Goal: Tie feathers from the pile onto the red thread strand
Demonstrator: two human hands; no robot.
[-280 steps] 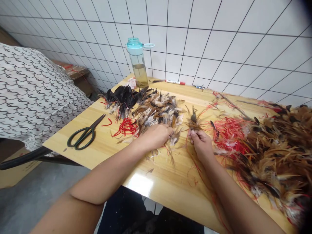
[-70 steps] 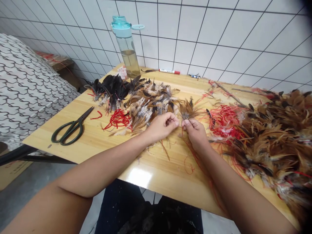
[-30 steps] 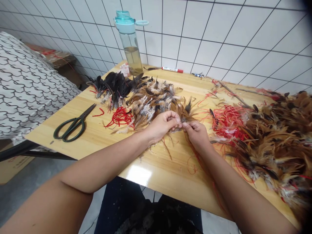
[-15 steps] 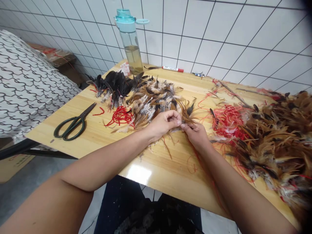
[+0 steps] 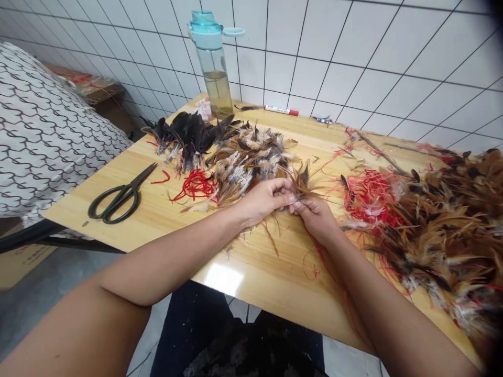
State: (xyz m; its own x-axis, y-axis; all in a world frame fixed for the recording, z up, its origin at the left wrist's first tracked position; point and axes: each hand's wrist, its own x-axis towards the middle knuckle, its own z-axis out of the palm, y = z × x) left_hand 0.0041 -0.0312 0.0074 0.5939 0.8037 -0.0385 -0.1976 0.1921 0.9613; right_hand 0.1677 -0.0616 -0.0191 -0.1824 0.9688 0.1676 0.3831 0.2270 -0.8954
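My left hand [image 5: 271, 199] and my right hand [image 5: 313, 213] meet over the middle of the table, fingers pinched together. Between them is a small bunch of brown and dark feathers [image 5: 303, 180], its tips pointing up and away from me. Both hands appear to grip its base, though the fingers hide the exact hold. Just beyond my left hand lies a pile of brown and white feathers [image 5: 251, 157], with black feathers [image 5: 192, 133] to its left. Short red strings [image 5: 194, 187] lie beside that pile.
Green-handled scissors [image 5: 121, 196] rest on the wooden table [image 5: 251, 267] at left. A water bottle [image 5: 216, 78] stands at the back near a red-capped marker [image 5: 281, 110]. To the right are tangled red threads [image 5: 369, 196] and a large brown feather heap [image 5: 448, 225].
The feather bunch sits slightly differently in my fingers, its tips a little shifted. My hands stay close together in nearly the same place. The whole view has moved slightly.
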